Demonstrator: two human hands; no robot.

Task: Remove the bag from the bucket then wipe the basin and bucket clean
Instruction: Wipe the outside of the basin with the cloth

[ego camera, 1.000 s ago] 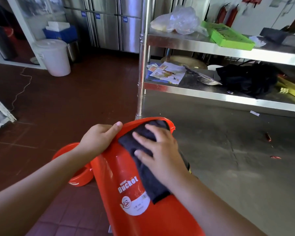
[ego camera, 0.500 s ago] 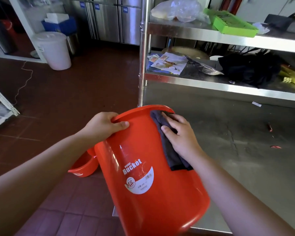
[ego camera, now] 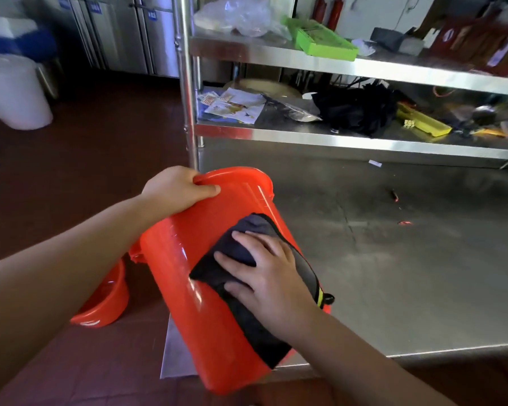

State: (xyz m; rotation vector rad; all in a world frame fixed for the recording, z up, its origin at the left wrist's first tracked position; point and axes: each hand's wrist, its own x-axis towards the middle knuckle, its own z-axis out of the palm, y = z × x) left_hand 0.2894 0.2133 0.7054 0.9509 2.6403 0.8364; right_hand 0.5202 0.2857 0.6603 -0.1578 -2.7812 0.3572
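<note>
Orange bucket [ego camera: 217,303]: plastic, tipped on its side, mouth pointing away toward the shelving, base toward the person; held over the near edge of the steel table [ego camera: 408,273].

Dark cloth [ego camera: 235,253]: spread over the upper wall of the bucket, trailing down toward its base.

Right hand [ego camera: 273,276]: flat on the cloth, fingers spread and fairly straight, pressing it against the bucket; grip spread, nothing pinched.

Left hand [ego camera: 176,191]: at the bucket's rim, thumb lying along the outside, fingers curled over the lip; grip closed round the rim.

Orange basin [ego camera: 106,300]: on the red-brown tiled floor [ego camera: 85,171], below and left of the bucket, partly hidden by the left forearm.

Steel shelving [ego camera: 335,136]: two tiers above the table. Lower tier: printed leaflets [ego camera: 235,105], black bundle [ego camera: 355,109], yellow item [ego camera: 423,124]. Upper tier: clear plastic bag [ego camera: 241,16], green tray [ego camera: 320,39].

White lidded bucket [ego camera: 15,92]: on the floor, far left, well apart. Steel cabinet doors [ego camera: 135,33] behind it; image there blurred.
</note>
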